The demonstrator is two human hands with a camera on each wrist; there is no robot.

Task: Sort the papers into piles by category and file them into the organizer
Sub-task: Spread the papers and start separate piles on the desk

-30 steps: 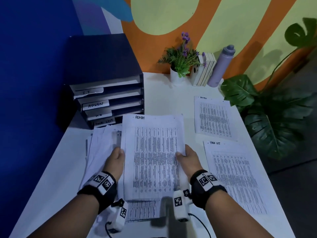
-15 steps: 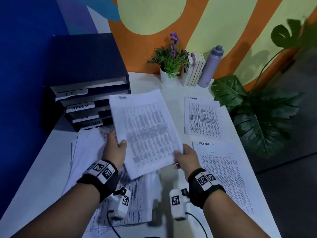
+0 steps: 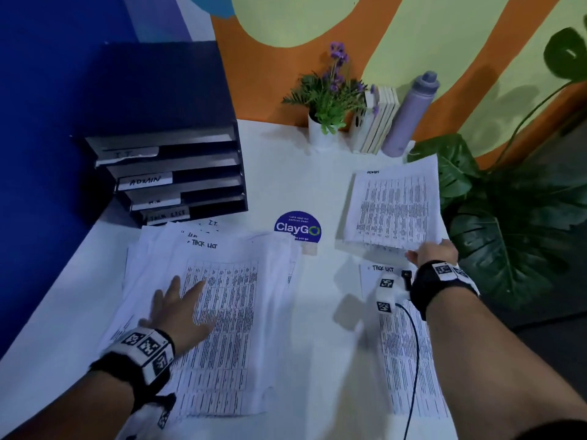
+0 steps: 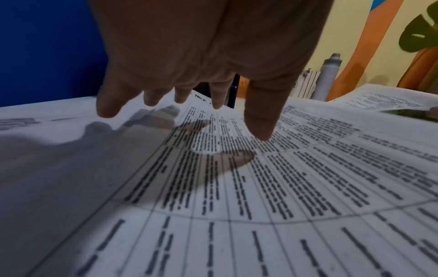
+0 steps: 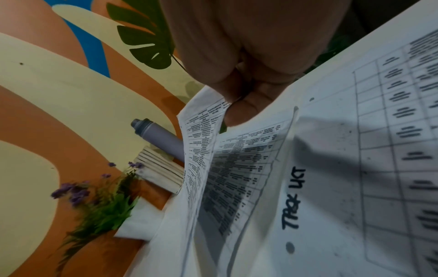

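Observation:
My right hand [image 3: 428, 252] pinches the near edge of the ADMIN sheet [image 3: 395, 204] and holds it just above another ADMIN paper at the table's far right; the wrist view shows thumb and fingers [image 5: 239, 112] closed on that sheet's [image 5: 213, 159] edge. A TASK LIST sheet [image 3: 409, 354] lies below my right wrist. My left hand [image 3: 181, 300] lies with straight, spread fingers [image 4: 260, 120] over the loose stack of unsorted papers [image 3: 222, 312], whose top sheet reads TASK LIST. The dark organizer [image 3: 165, 173] stands at the back left with labelled trays IT, ADMIN and TASK LIST.
A round blue ClayGo sticker [image 3: 297, 230] is on the white table [image 3: 286, 166] between the stacks. A potted purple flower [image 3: 327, 100], standing books [image 3: 378, 122] and a grey bottle [image 3: 409, 115] line the back edge. Large green leaves [image 3: 508, 223] hang beyond the right edge.
The ADMIN sheet, held by both hands before, has travelled right in my right hand alone to the far right pile. My left hand let go and dropped flat onto the unsorted stack.

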